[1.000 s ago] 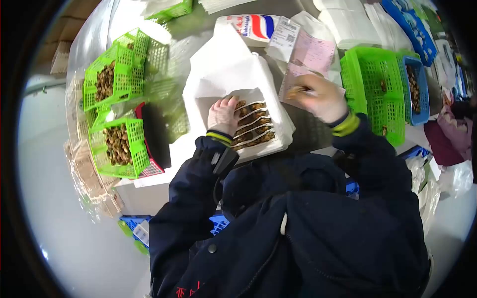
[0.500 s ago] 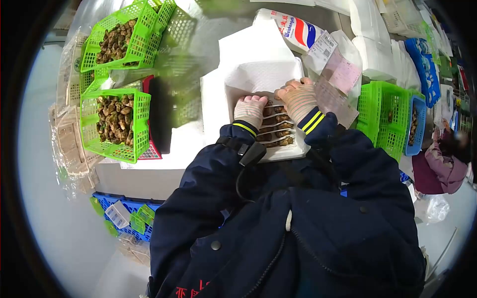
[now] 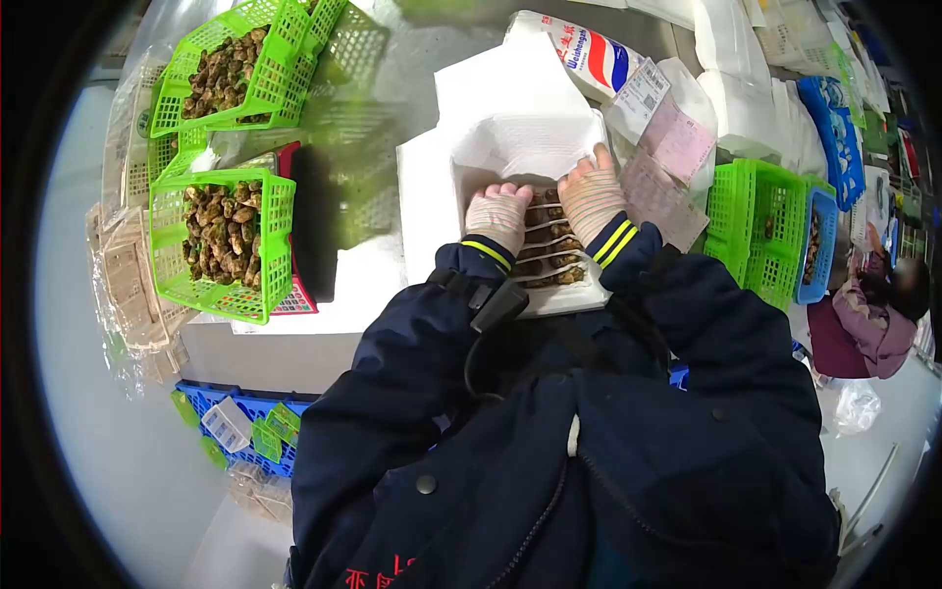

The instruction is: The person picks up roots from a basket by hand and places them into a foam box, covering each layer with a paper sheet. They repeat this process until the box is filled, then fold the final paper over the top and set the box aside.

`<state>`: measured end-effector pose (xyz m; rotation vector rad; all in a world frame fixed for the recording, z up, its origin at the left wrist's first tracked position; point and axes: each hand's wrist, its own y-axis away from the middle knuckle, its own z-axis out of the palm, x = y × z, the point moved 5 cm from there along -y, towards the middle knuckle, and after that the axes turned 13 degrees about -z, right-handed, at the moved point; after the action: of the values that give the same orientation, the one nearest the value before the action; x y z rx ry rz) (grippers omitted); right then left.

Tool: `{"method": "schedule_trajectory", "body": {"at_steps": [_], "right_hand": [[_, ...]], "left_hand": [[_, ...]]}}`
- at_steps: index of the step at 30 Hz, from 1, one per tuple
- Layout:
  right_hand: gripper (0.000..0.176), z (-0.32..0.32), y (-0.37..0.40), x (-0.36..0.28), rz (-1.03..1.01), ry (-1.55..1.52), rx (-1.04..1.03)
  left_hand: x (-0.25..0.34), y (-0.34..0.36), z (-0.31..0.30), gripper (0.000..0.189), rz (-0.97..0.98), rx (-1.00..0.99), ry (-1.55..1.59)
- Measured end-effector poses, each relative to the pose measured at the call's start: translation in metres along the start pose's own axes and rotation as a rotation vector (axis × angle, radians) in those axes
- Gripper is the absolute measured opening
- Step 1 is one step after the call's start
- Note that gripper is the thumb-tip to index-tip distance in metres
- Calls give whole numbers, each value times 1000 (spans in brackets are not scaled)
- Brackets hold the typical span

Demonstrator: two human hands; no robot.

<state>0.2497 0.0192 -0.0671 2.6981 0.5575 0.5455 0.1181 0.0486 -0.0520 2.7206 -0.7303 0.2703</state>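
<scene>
A white foam box (image 3: 595, 297), lined with white paper (image 3: 530, 147), stands in front of me. In it lie rows of brown lumpy pieces (image 3: 561, 278), parted by thin white strips. My left hand (image 3: 498, 214), in a striped fingerless covering, is over the box's left part beside the rows. Its fingers bend downward; their tips and anything under them are hidden. Along the right inner side lies my right hand (image 3: 593, 199), its fingers apart, one reaching up against the paper, with nothing seen in it.
Green baskets (image 3: 169, 285) of similar brown pieces stand at left, beside a red-edged scale (image 3: 302, 280). A paper-towel pack (image 3: 579, 54) and labelled slips (image 3: 677, 142) lie behind right. Further right are green baskets (image 3: 731, 201), a blue basket (image 3: 824, 206) and another person (image 3: 868, 329).
My right hand's fingers have moved from bent over the rows to stretched out along the box's right side. My left hand stays nearly in place.
</scene>
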Motion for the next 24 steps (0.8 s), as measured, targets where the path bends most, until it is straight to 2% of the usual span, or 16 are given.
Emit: {"method": "schedule_trajectory", "body": {"at_steps": [1,2,3,5,7,8,9,10,13,14,15,16,18,20,24], "right_hand": [[22,15,-4,-3,18,78,146],[20,-44,7,9,-56,39,32],[19,-27,1,6,-61,126,155],[18,-29,-11,12,-116,35,20],[18,-22,-25,16,-116,50,-28],[18,-18,-26,15,-126,34,-30],[19,-17,-27,16,-133,19,-33],[19,-24,-27,17,-137,14,-68],[19,-25,-29,15,-142,13,-95],[19,-26,-30,15,-142,27,-105],[19,-28,-31,16,-140,43,-116],[22,-28,-35,15,-183,-21,-231],[22,-27,-34,15,-190,-17,-226],[21,-31,-31,15,-183,-17,-201],[21,-26,-30,17,-169,-71,-108]], "left_hand": [[-1,2,-10,28,9,69,-44],[-3,-3,-22,19,-45,137,-243],[-10,-6,-31,12,-92,86,-240],[-13,-16,-18,8,-37,87,-485],[-16,-24,-9,10,-8,66,-520],[-21,-29,0,9,-64,43,-481],[-28,-41,22,9,-119,23,-442],[-63,-78,153,16,-291,198,-453],[-15,-41,-9,22,10,-148,-602],[-19,-47,10,23,24,-35,-654],[-28,-53,35,23,26,-38,-654],[-37,-59,56,20,34,16,-691],[-34,-60,53,18,44,70,-726],[-21,-55,20,17,20,-191,-600],[-11,-51,5,18,13,-231,-660]]}}
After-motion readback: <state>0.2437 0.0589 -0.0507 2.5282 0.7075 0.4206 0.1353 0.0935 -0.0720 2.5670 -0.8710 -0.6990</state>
